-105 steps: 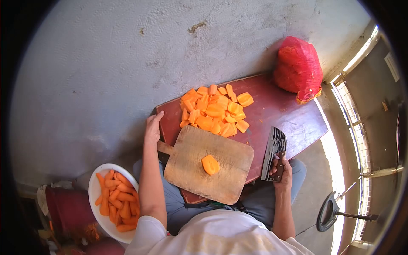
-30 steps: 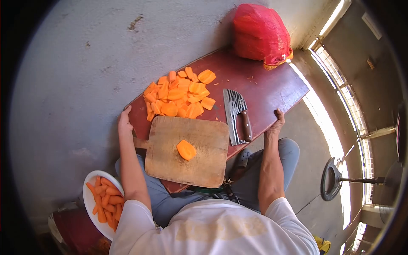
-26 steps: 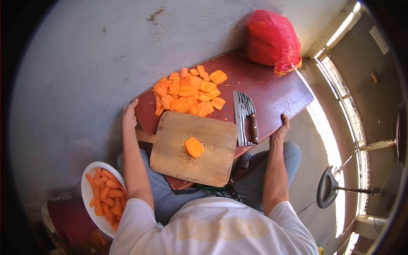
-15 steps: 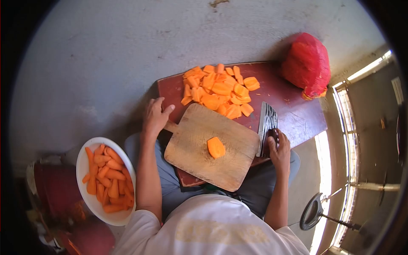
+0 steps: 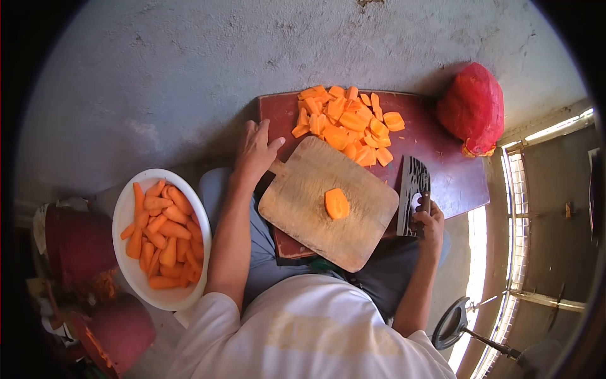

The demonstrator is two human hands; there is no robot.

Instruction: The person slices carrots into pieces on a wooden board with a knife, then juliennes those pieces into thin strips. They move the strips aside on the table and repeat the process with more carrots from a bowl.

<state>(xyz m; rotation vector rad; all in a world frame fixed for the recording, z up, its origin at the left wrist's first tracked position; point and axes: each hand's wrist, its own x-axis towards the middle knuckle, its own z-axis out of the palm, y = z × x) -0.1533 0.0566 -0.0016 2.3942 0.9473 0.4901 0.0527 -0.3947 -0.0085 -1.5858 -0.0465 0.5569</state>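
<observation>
Since the frame a second ago, the right hand (image 5: 432, 230) has come off the tabletop (image 5: 449, 165) edge and taken up the cleaver (image 5: 413, 183), which was lying loose there. The carrot piece (image 5: 336, 204) still sits on the wooden board (image 5: 297, 189), near its middle.

The piece is bright orange and smooth, broad and rounded, with a flat, paler-toned face upward. It should be light, firm and crisp, slightly slippery if its cut face is damp, and likely to snap rather than bend; the long sides look the best place to take hold.

To the right of the board, the right fingers are closed on the cleaver's dark handle, its broad blade streaked black and silver. The cleaver should feel stiff and blade-heavy, so a grip close to the blade seems steadiest. By the board's handle, at the tabletop's left edge, the left hand (image 5: 254, 153) has its fingers loosely spread, thumb apart, holding nothing; whether they press on the edge, I cannot tell.

Left of the board, a white basin (image 5: 118, 249) holds whole peeled carrots (image 5: 169, 235). Just beyond the board lies a heap of carrot slices (image 5: 350, 120); farther off, to its right, a red mesh sack (image 5: 470, 104) stands near the wall (image 5: 189, 76).
</observation>
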